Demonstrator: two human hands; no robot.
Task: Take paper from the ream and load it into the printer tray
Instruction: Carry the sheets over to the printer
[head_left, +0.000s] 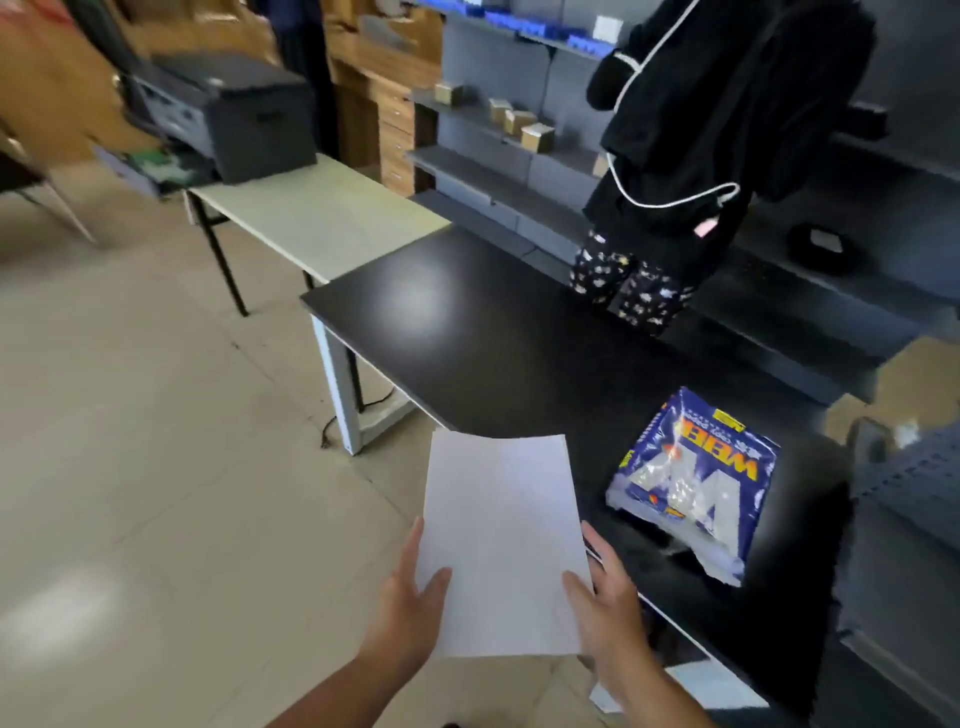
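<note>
Head view: looking forward and down across a room, blurring toward the edges.
Floor (156, 441): spreading pale and tiled over the left half, catching a glare patch at lower left.
Shelving (519, 171): running grey along the back wall, carrying a few small boxes (535, 136) on an upper level.
Black table (519, 353): stretching from the middle toward the lower right, reflecting light near its far corner, standing on a pale metal leg.
Pale table (322, 218): sitting beyond the black one, touching it corner to edge, resting on thin dark legs.
Person (727, 130): standing on the far side of the black table in a dark top and patterned trousers, with a white cable looping across the front.
Printer (234, 114): sitting dark grey at the far end of the pale table, well apart from the hands; tray not showing clearly.
Ream (696, 483): lying on the black table near its right end, blue wrapper torn open at the near side, just right of the held sheets.
Paper (504, 540): being held up off the table at lower centre, white and blank, far edge curling slightly.
Left hand (410, 597): closing on the paper's left edge, thumb lying on top, fingers hiding underneath.
Right hand (608, 597): closing on the paper's right edge, thumb on top, fingers curling beneath.
</note>
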